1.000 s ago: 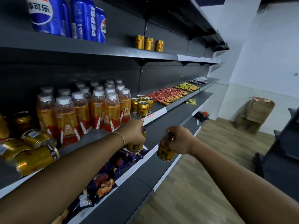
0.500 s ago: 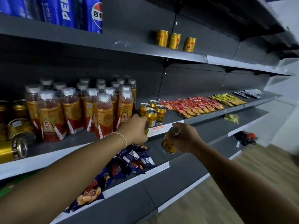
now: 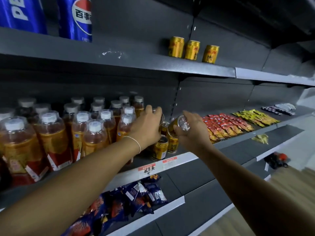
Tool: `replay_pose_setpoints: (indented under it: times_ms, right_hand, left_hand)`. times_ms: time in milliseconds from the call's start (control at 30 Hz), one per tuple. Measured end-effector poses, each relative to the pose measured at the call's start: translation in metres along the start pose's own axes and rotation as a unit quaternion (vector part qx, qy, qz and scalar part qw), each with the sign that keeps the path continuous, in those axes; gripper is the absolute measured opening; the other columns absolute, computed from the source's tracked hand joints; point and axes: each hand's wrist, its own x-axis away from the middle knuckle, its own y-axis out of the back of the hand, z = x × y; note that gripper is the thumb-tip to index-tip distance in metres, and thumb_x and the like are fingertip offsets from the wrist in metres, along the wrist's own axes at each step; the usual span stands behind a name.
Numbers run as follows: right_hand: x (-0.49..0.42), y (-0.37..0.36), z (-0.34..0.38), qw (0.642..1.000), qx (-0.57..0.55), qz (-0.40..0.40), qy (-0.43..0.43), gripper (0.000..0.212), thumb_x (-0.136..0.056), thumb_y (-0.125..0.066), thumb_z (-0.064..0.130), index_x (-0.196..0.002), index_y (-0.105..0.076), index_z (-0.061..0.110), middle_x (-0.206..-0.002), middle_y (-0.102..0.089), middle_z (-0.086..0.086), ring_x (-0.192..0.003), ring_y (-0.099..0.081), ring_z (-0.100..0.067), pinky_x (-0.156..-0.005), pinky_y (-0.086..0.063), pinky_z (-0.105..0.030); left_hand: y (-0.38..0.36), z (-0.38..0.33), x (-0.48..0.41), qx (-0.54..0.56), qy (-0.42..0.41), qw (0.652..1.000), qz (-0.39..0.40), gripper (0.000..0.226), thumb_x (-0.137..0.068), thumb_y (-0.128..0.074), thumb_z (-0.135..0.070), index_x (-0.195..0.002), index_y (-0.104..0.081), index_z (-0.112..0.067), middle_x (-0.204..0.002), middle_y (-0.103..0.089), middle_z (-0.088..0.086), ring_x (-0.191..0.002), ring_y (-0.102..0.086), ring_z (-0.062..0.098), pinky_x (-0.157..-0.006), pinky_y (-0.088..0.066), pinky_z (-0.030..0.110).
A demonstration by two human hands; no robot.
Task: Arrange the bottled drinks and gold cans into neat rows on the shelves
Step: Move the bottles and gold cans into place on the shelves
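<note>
Head: right hand (image 3: 192,133) tilts can (image 3: 181,123) near shelf edge (image 3: 184,159).

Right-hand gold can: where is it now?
Head view, centre: the gold can is tilted in the right hand above the standing cans, middle shelf, between bottled drinks and red snack packets.

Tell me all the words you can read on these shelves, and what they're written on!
"PE", cut off by the edge: left blue container.
"百事": right blue container.
Too blurred or small to read: the black characters on the price tags, the gold cans and the bottles.
</note>
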Motion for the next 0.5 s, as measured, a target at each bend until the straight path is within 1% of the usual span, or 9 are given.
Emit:
replay_pose_setpoints:
  times_ms: [67,133,267,367,433,500]
  right_hand:
    - [-0.018,-0.005,-0.002,1.000,0.000,-0.007,0.000,0.065,-0.091,-0.068,0.033,-0.146,-0.042,0.009,-0.146,-0.049,-0.011,-0.136,-0.041,-0.027,-0.111,-0.033,-0.036]
    - [-0.036,-0.013,-0.005,1.000,-0.007,-0.006,-0.004,0.066,-0.091,-0.067,0.034,-0.147,-0.041,0.010,-0.148,-0.047,-0.010,-0.137,-0.040,-0.026,-0.111,-0.032,-0.035]
    - [-0.067,-0.028,-0.016,0.999,-0.033,-0.011,0.002,0.066,-0.092,-0.066,0.034,-0.149,-0.039,0.013,-0.151,-0.043,-0.008,-0.140,-0.037,-0.025,-0.111,-0.031,-0.033]
    - [-0.089,-0.042,-0.029,0.998,-0.058,-0.012,0.006,0.065,-0.091,-0.067,0.034,-0.148,-0.040,0.016,-0.151,-0.042,-0.007,-0.140,-0.037,-0.025,-0.111,-0.031,-0.035]
    - [-0.103,-0.051,-0.039,0.997,-0.074,-0.012,0.009,0.063,-0.091,-0.068,0.033,-0.146,-0.043,0.014,-0.148,-0.045,-0.007,-0.138,-0.040,-0.025,-0.109,-0.034,-0.034]
    - [-0.118,-0.059,-0.048,0.997,-0.076,-0.004,0.020,0.056,-0.090,-0.069,0.033,-0.138,-0.050,0.011,-0.139,-0.051,-0.009,-0.129,-0.046,-0.026,-0.100,-0.037,-0.030]
  left_hand:
    - [-0.005,0.000,-0.011,0.004,0.015,1.000,0.001,0.078,-0.073,-0.078,-0.020,-0.137,-0.033,-0.017,-0.129,-0.038,0.014,-0.108,-0.053,0.033,-0.068,-0.040,0.030]
    - [-0.012,0.001,-0.020,0.001,0.033,0.999,0.004,0.079,-0.073,-0.078,-0.019,-0.138,-0.033,-0.016,-0.130,-0.037,0.014,-0.110,-0.052,0.033,-0.067,-0.039,0.031]
    - [-0.024,0.004,-0.035,-0.005,0.046,0.999,0.001,0.082,-0.074,-0.076,-0.016,-0.141,-0.030,-0.016,-0.135,-0.034,0.015,-0.116,-0.047,0.034,-0.070,-0.041,0.031]
    - [-0.034,0.006,-0.050,-0.013,0.066,0.998,0.001,0.081,-0.073,-0.075,-0.014,-0.141,-0.030,-0.015,-0.136,-0.034,0.017,-0.117,-0.046,0.034,-0.072,-0.042,0.031]
    - [-0.041,0.007,-0.061,-0.012,0.089,0.996,0.004,0.076,-0.074,-0.074,-0.016,-0.138,-0.033,-0.014,-0.133,-0.037,0.018,-0.115,-0.048,0.036,-0.075,-0.045,0.034]
    - [-0.049,0.007,-0.071,-0.002,0.117,0.993,0.011,0.068,-0.074,-0.073,-0.018,-0.132,-0.038,-0.013,-0.129,-0.040,0.019,-0.112,-0.050,0.037,-0.074,-0.043,0.034]
